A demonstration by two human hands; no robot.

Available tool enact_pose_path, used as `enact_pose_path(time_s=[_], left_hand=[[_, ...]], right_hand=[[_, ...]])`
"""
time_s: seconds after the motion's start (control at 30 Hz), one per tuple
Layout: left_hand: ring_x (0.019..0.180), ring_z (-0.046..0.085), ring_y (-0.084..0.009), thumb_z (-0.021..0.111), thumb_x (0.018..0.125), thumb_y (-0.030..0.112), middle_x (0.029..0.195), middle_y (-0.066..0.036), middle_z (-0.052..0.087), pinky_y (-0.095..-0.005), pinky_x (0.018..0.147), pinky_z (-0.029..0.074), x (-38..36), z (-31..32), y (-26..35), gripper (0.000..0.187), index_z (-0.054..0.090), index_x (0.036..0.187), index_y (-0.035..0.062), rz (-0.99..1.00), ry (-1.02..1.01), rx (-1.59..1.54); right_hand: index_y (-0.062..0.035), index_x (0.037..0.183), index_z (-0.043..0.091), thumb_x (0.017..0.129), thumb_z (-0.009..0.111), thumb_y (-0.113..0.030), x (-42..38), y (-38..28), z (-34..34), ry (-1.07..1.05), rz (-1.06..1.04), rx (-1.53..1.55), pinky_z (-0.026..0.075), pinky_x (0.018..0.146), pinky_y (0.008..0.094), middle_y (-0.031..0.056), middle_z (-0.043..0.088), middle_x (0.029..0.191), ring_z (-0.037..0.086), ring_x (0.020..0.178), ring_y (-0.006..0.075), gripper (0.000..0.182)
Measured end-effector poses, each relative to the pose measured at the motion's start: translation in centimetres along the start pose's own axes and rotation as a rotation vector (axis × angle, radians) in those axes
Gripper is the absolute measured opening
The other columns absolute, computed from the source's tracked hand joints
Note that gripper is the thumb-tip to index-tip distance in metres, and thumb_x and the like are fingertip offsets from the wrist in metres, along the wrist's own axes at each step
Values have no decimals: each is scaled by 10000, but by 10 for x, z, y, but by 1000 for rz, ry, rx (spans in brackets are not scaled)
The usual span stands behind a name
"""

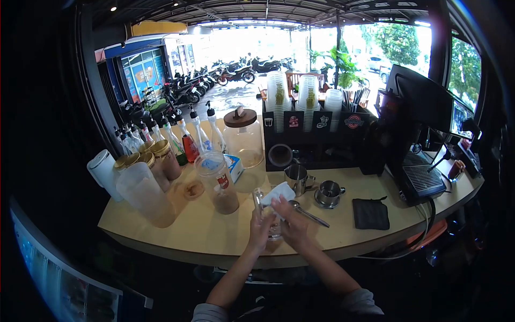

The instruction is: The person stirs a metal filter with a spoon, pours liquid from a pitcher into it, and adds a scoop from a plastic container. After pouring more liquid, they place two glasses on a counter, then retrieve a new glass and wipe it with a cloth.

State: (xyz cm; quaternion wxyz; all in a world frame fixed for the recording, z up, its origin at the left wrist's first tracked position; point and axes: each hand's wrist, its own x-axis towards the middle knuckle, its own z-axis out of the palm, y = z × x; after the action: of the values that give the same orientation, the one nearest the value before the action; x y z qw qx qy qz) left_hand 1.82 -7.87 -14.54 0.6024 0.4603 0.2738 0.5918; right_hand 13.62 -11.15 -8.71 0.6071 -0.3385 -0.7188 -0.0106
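A clear glass mug [274,229] stands near the counter's front edge, between my two hands. My left hand [259,229] is closed round its left side, by the handle. My right hand [292,224] grips a white tissue [280,193] at the mug's rim, its fingers bent over the paper. To the right of my right hand lies a metal spoon [310,213]. Behind it are a steel pitcher [296,180] and a small steel cup on a saucer [329,193]. A tall clear container with brown powder [220,188] stands left of my hands.
Syrup bottles [188,142], a lidded glass jar [244,145] and a pale plastic pitcher [142,190] stand on the counter's left. Stacked cups [308,99] rise from a black holder. A dark folded cloth [370,214] and an espresso machine [421,174] are at the right.
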Motion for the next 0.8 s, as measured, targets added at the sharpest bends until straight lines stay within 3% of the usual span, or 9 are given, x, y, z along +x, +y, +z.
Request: enact_pose_path(time_s=[0.2, 0.27, 0.3, 0.4, 0.53, 0.63, 0.67, 0.73, 0.8], left_hand=[[1063, 527, -240, 786, 730, 252, 1267, -152, 379, -340, 809, 505, -4, -2, 21, 713, 415, 1293, 19, 85, -58, 350], [1053, 535, -255, 848, 621, 281, 1241, -149, 371, -344, 803, 517, -2, 5, 53, 754, 490, 1241, 46, 547, -142, 983], [1057, 536, -265, 872, 558, 283, 1236, -150, 374, -343, 803, 524, -6, 13, 63, 757, 537, 1202, 68, 415, -161, 875], [1083, 527, -253, 874, 564, 288, 1234, -149, 369, -348, 818, 523, -10, 15, 69, 762, 535, 1205, 56, 422, -148, 898], [1083, 533, -227, 866, 591, 266, 1237, -129, 389, -339, 830, 518, -5, 3, 52, 732, 534, 1203, 42, 438, -147, 725], [980, 574, -165, 816, 671, 163, 1091, -53, 505, -292, 834, 500, -10, -8, 41, 721, 446, 1279, 50, -224, -394, 22], [980, 574, -165, 816, 671, 163, 1091, -53, 505, -292, 834, 500, -12, -9, 35, 721, 446, 1279, 50, -221, -392, 21], [988, 571, -152, 803, 685, 146, 1093, -63, 526, -289, 839, 497, -11, -9, 22, 772, 380, 1323, 49, -538, -438, -580], [1028, 565, -162, 809, 678, 151, 1157, -86, 520, -306, 869, 484, -6, -9, 27, 778, 374, 1313, 34, -581, -441, -607]], right_hand=[[-20, 1122, 595, 748, 502, 113, 42, 2, -40, -137, 100, 97, 499, 829, 365, 154, 645, 1049, 650, 951, 301, 407], [10, 1062, 589, 831, 473, 8, 52, -3, -60, -589, 412, 225, 483, 746, 353, 177, 642, 940, 646, 819, 262, 259], [30, 1003, 582, 883, 442, -83, 51, 2, -56, -636, 392, 372, 450, 692, 348, 182, 619, 851, 599, 736, 225, 216], [30, 959, 580, 883, 470, -100, 55, 4, -65, -736, 415, 493, 444, 714, 344, 173, 605, 815, 588, 770, 239, 187], [19, 949, 601, 866, 574, -102, 62, -6, -72, -867, 339, 352, 445, 778, 341, 117, 607, 830, 590, 835, 226, 149], [-25, 899, 620, 868, 611, -204, 63, 5, -68, -787, 41, 356, 417, 827, 386, 96, 610, 798, 578, 813, 246, 181], [-32, 898, 633, 849, 643, -193, 61, 11, -66, -786, 61, 346, 425, 819, 388, 93, 614, 820, 579, 826, 235, 169], [-39, 898, 646, 831, 674, -183, 61, 13, -64, -784, 81, 334, 433, 811, 391, 91, 619, 842, 580, 839, 225, 161], [-53, 914, 654, 824, 684, -206, 61, 9, -57, -640, 150, 209, 432, 818, 402, 83, 631, 835, 579, 826, 226, 180]])
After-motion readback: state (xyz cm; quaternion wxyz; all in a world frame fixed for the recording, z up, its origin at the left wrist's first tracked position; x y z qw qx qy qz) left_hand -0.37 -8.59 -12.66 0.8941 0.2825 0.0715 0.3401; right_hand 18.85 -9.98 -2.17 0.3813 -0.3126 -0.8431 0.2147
